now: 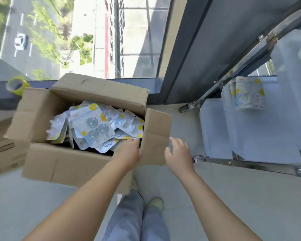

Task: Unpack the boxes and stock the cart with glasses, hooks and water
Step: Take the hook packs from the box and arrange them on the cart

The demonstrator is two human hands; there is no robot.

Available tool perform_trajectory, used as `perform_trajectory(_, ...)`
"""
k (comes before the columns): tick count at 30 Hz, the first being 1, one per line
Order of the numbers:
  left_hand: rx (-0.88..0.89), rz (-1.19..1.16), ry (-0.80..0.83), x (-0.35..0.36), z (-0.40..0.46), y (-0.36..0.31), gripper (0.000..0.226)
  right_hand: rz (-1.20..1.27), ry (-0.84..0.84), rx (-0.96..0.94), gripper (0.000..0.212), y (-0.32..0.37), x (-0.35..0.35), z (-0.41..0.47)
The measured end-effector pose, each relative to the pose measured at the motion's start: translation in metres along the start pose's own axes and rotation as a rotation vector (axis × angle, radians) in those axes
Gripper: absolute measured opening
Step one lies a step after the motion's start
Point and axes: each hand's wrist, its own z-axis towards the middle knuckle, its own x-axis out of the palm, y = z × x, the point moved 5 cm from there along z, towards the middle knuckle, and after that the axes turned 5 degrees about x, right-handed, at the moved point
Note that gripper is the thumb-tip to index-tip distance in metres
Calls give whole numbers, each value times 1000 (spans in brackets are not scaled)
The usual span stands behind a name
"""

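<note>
Grey floor (215, 197) lies bare between the open cardboard box (63, 164) and the steel cart (250, 164), where the right hand (178, 154) hovers with fingers spread and empty, while the left hand (129, 153) reaches over the box's near edge, fingertips touching blue-and-yellow blister-carded hook packs (92, 126), grip indiscernible.

Left hand (129, 152) reaching forward palm down, right hand (178, 152) fingers spread
</note>
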Motion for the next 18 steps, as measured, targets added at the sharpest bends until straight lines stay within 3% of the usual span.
perform_trajectory(5, -102, -48, -36, -10, -39, 56, 32, -65, 164, -113, 40, 58, 38, -24)
perform_trajectory(11, -166, -143, -46, -21, -44, 113, 27, 39, 235, -68, 31, 110, 88, -14)
perform_trajectory(14, -217, -248, -33, -24, -27, 153, 20, 285, 248, 178, 13, 123, 112, 8)
perform_trajectory(18, -215, -297, -3, -25, 7, 193, 30, 740, 227, 582, 20, 133, 157, 45)
